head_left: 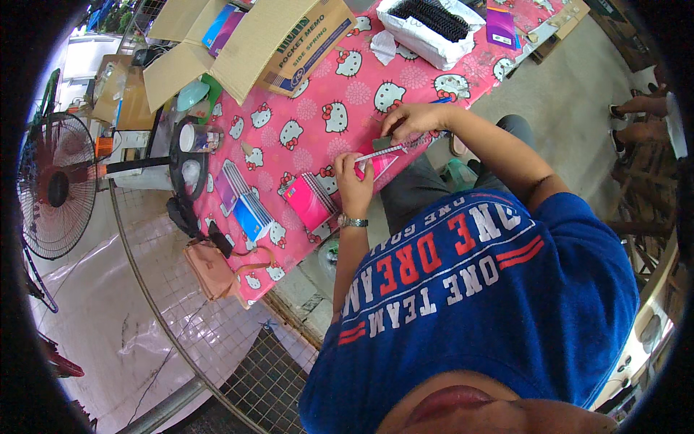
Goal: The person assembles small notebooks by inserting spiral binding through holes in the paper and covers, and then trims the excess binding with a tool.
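My left hand point(354, 182), with a watch at the wrist, grips a small pink memo notebook point(385, 163) near the table's front edge. Its fingers and thumb close round the notebook's near end. Against the far side of the notebook, my right hand point(410, 123) pinches a small dark flat piece point(381, 143); its exact kind is unclear. A dark spiral coil point(419, 142) shows beside the notebook, partly under my right hand. To the left of my left hand lies a stack of pink spiral notebooks point(307, 201).
Blue and purple notebooks point(249, 210) lie farther left. An open cardboard box point(307, 47) stands at the back, near a white container of black coils point(434, 29). A purple notebook point(500, 29) lies back right. A fan point(58, 186) and pink bag point(211, 269) are at left.
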